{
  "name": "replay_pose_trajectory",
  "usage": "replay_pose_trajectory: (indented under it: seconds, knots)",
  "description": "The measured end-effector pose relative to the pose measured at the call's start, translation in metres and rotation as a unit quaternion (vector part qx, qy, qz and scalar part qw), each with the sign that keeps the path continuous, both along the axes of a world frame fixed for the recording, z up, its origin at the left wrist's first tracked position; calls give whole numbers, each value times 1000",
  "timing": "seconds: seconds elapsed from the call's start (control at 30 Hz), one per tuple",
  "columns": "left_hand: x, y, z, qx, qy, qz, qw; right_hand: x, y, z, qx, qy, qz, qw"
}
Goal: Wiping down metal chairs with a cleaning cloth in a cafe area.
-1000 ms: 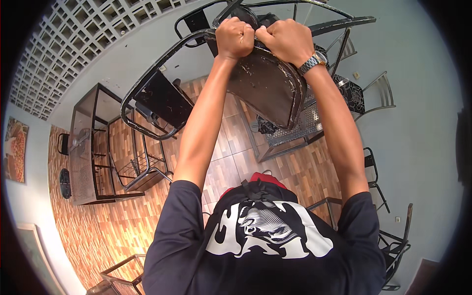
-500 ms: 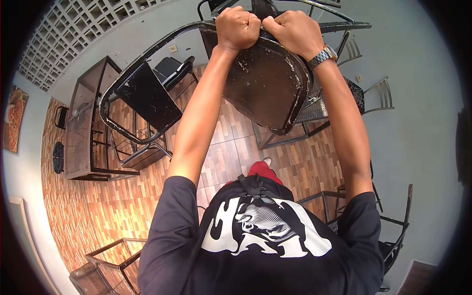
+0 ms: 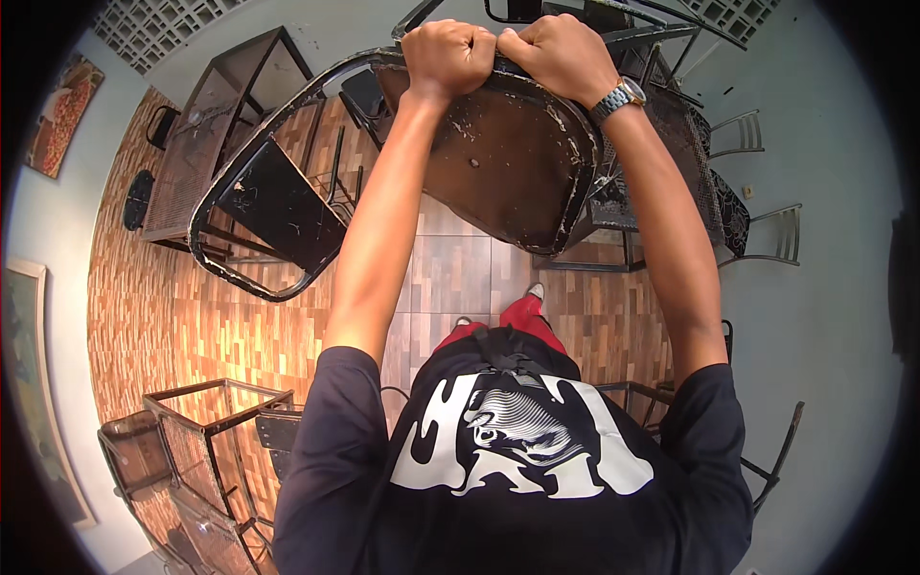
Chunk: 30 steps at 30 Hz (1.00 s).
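Both my arms stretch forward, holding up a black metal chair (image 3: 508,158) with chipped paint. Its broad seat panel hangs between my forearms, and its backrest (image 3: 280,209) in a bent tube frame sticks out to the left. My left hand (image 3: 448,59) is a fist closed over the upper edge of the seat. Close beside it, my right hand (image 3: 565,62) grips the same edge, with a wristwatch (image 3: 619,98) on that wrist. The fingertips are hidden behind the edge, and the chair's far parts are partly covered by my hands.
A mesh-sided metal table (image 3: 216,129) stands far left, and another mesh table (image 3: 661,163) lies beyond my right forearm. Grey metal chairs (image 3: 767,235) line the right wall. Metal frames (image 3: 216,422) stand at lower left. Wood-patterned floor (image 3: 259,335) surrounds my feet, with pale tiles (image 3: 446,273) ahead.
The chair stays in both hands, slightly shifted. The far left table and right-hand furniture sit differently in view, more of the lower-left frames shows, and both my feet are now visible.
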<state>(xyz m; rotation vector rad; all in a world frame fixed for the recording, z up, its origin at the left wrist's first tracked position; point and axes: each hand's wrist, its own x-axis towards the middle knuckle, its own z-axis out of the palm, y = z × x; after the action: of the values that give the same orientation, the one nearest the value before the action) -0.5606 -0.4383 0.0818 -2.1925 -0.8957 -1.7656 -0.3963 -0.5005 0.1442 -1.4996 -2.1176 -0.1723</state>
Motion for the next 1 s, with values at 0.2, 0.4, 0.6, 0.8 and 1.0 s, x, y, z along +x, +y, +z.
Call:
replay_pose_trajectory:
  seconds: [0.2, 0.4, 0.6, 0.8, 1.0]
  knots:
    - [-26, -9, -22, -112, 80, 96, 986, -10, 29, -38, 13, 18, 152, 988]
    - [-32, -15, -44, -186, 96, 108, 972, -13, 55, -67, 75, -12, 273, 959]
    - [-33, -21, -64, -223, 84, 133, 962, -13, 70, -79, -3, -73, 271, 960]
    - [-30, -27, -68, -223, 79, 172, 956, -11, 70, -82, -41, -88, 262, 960]
    - [-44, -32, -82, -228, 69, 207, 949, 16, 40, -117, -10, 200, 169, 965]
